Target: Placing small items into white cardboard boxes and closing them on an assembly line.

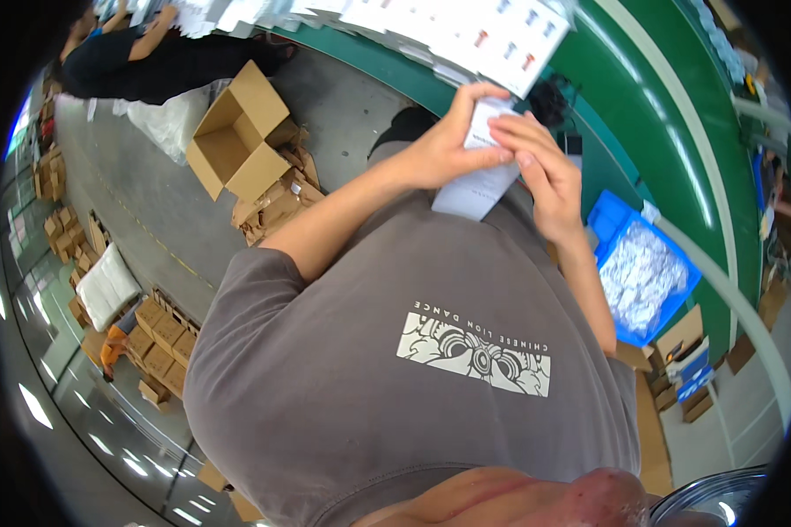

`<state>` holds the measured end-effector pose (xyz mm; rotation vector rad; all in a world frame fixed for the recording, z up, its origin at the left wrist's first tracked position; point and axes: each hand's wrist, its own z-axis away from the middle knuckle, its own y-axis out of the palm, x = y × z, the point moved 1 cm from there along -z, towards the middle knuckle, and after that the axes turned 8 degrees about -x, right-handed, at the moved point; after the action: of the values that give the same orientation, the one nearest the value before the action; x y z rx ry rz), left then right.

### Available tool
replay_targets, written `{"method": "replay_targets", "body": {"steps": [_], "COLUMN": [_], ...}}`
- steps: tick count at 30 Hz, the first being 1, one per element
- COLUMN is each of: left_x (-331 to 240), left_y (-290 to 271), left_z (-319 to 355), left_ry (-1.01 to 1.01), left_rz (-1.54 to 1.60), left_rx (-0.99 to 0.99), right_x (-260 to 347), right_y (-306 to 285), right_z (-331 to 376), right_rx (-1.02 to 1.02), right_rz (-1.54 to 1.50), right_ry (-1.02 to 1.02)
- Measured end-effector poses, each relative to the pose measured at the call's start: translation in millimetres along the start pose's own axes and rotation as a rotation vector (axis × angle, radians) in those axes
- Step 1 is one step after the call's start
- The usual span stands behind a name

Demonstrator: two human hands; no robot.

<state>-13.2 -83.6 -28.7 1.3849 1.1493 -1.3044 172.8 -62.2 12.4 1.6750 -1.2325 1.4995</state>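
Seen from above, over a grey shirt, both hands meet at chest height. The left hand (pixel 453 145) and right hand (pixel 540 167) pinch a small white carton (pixel 482 180), apparently half-folded, flaps unclosed. Beyond, a blue bin (pixel 611 220) holds silvery packets; flat cartons (pixel 466 26) wait on the green bench (pixel 606 79).

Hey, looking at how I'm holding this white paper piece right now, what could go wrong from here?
1. Both hands, left hand and right hand, pinch the white folded paper piece in mid-air with nothing under it; a loosened grip could drop it to the floor.
2. The fingers press on its upper part, so it might crease or tear.
3. The open cardboard box and loose cardboard scraps lie close by on the floor, a possible trip hazard.
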Motion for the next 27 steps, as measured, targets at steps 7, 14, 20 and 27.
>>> {"method": "replay_targets", "body": {"steps": [7,14,20,27], "left_x": [-14.0,-76.7,-44.6,34.6], "left_y": [-68.7,-262.5,-364.6,-338.9], "left_z": [0.4,-46.6,-160.0,-183.1], "left_ry": [0.197,0.095,-0.023,-0.058], "left_rz": [-0.206,-0.463,-0.907,-1.047], "left_rx": [-0.059,-0.486,-0.483,-0.258], "right_x": [-1.3,-32.6,-137.5,-278.7], "right_y": [32.0,-8.9,-171.4,-187.6], "right_z": [-55.3,-138.3,-135.1,-231.9], "right_rx": [0.094,-0.794,-1.001,0.196], "right_rz": [-0.043,0.040,0.332,0.977], "right_ry": [0.049,0.109,0.453,0.445]}}
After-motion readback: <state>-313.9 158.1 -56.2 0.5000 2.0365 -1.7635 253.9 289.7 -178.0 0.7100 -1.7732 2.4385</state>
